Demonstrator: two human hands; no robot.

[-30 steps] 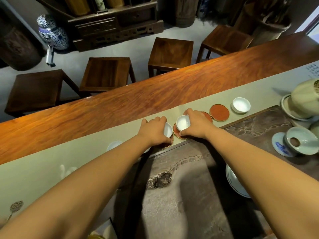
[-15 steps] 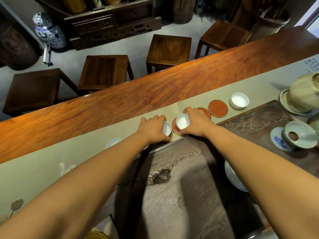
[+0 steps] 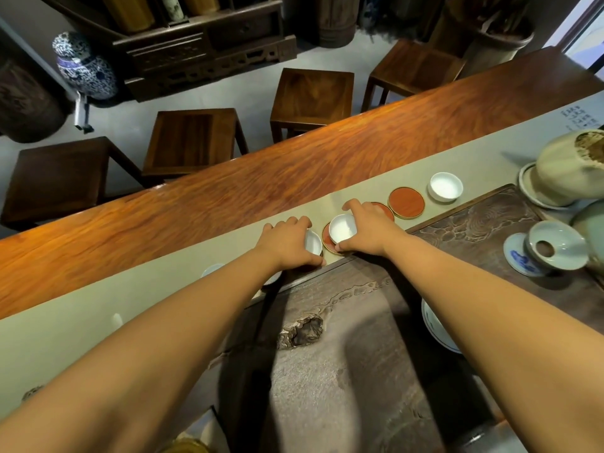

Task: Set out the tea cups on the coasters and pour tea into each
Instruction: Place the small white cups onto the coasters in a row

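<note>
My right hand (image 3: pixel 367 228) grips a small white tea cup (image 3: pixel 341 228) that sits over a round red coaster (image 3: pixel 327 240) on the grey-green runner. Beside it, my left hand (image 3: pixel 287 241) grips a second white tea cup (image 3: pixel 312 242); whatever lies under that cup is hidden by the hand. Another red coaster (image 3: pixel 406 203) lies bare further right, and one more red coaster (image 3: pixel 385 209) shows partly behind my right hand. A third white cup (image 3: pixel 445 186) stands on the runner past the coasters. A further white cup (image 3: pixel 212 270) peeks out from under my left forearm.
A dark carved stone tea tray (image 3: pixel 327 371) fills the near side. On its right stand a pale strainer on a blue-and-white stand (image 3: pixel 552 248), a big cream jar (image 3: pixel 572 168) and a plate rim (image 3: pixel 434 328). Wooden stools (image 3: pixel 192 138) stand beyond the long wooden table (image 3: pixel 228 197).
Both hands stay on their cups at the same coasters; the cups have barely shifted. The view has moved slightly.
</note>
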